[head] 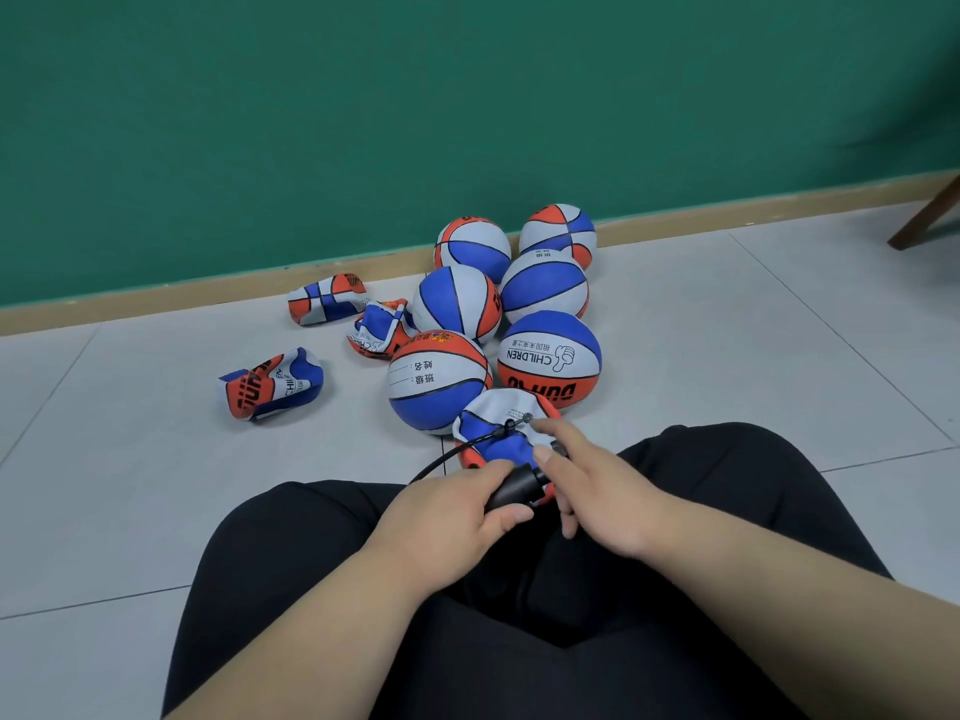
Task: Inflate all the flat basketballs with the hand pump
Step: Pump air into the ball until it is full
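A partly flat red, white and blue basketball (493,423) lies between my knees. A thin black hose (467,449) runs from its valve (527,417) back to the black hand pump (514,488). My left hand (447,517) grips the pump's body. My right hand (592,491) lies over the pump's far end with the thumb on it; its grip is partly hidden. Three folded flat balls lie to the left: (270,384), (327,298), (379,330). Several round inflated balls (548,361) sit in a cluster by the wall.
My legs in black trousers (519,615) fill the lower middle. Grey floor tiles (727,330) spread around. A green wall (467,96) with a tan skirting board (156,304) stands behind the balls. A brown furniture leg (924,215) is at the far right.
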